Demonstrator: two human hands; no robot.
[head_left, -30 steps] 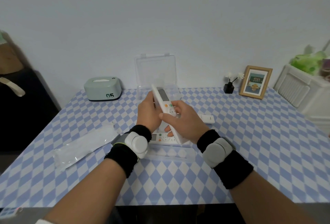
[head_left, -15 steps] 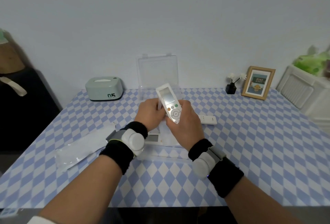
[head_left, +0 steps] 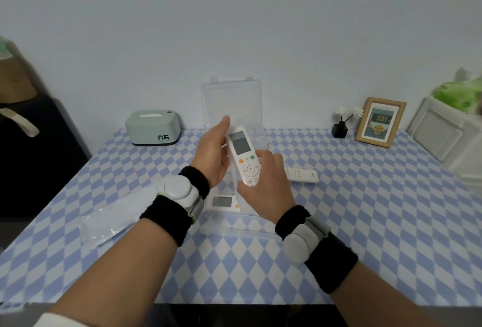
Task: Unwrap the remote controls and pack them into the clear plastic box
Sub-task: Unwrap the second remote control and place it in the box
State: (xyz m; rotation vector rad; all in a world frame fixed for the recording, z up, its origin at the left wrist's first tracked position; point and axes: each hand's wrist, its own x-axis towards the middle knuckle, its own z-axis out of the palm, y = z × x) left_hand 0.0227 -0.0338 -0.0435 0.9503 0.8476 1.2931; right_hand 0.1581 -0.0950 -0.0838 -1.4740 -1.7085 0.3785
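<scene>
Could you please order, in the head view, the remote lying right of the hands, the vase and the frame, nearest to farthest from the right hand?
1. Remote, just beside the right hand.
2. Vase, back right.
3. Frame, farther right.

The remote control (head_left: 246,159) has turned screen-up in the right hand (head_left: 266,191); the left hand (head_left: 212,154) has let go, its fingers (head_left: 224,121) straightened beside it.

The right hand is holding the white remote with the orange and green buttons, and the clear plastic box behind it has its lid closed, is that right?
Not quite. In the head view the clear plastic box has its lid open, standing upright. The rest holds: the right hand grips the white remote control with orange and green buttons, in front of that box.
</scene>
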